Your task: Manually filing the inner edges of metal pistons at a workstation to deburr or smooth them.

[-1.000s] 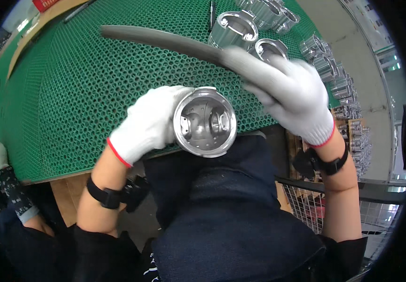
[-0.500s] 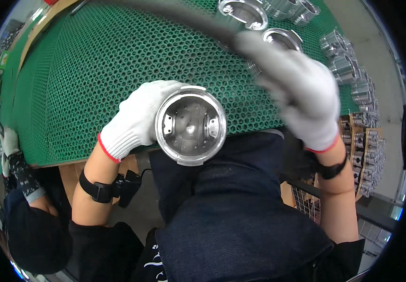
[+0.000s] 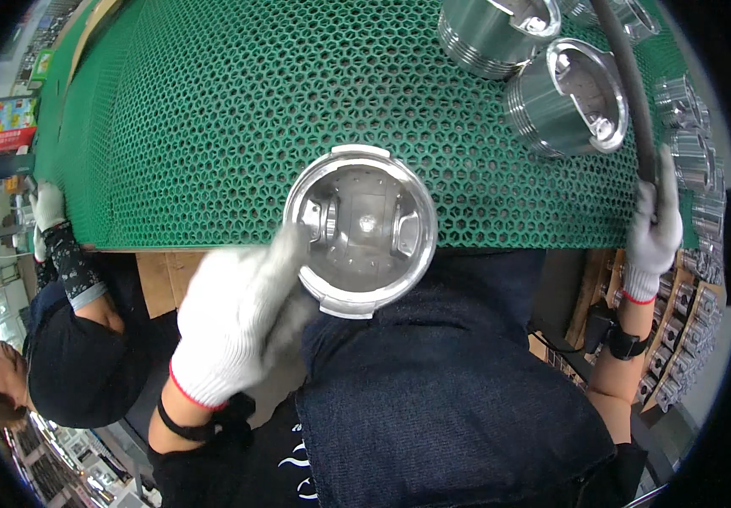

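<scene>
A shiny metal piston (image 3: 365, 306) is at the front edge of the green mat, its hollow side facing up. My gloved left hand (image 3: 234, 317) grips its near left rim, a digit lying over the edge; the fingers underneath are hidden. Off to the right, at the mat's edge, my gloved right hand (image 3: 655, 224) is closed around the lower end of a dark hose (image 3: 632, 93). One finger stretches up along the hose. Two larger-looking pistons, one at the back (image 3: 479, 38) and one closer (image 3: 543, 110), rest on the mat right of centre.
A green honeycomb mat (image 3: 238, 127) covers the table. More pistons (image 3: 691, 161) line the right side, with racks of metal parts (image 3: 678, 339) below. At far left, a co-worker (image 3: 77, 356) in dark clothes has a gloved hand (image 3: 48, 207) at the table edge.
My right hand has swung right and down with the hose, away from the middle. My left hand has shifted from the piston's far left side to its near left rim.
</scene>
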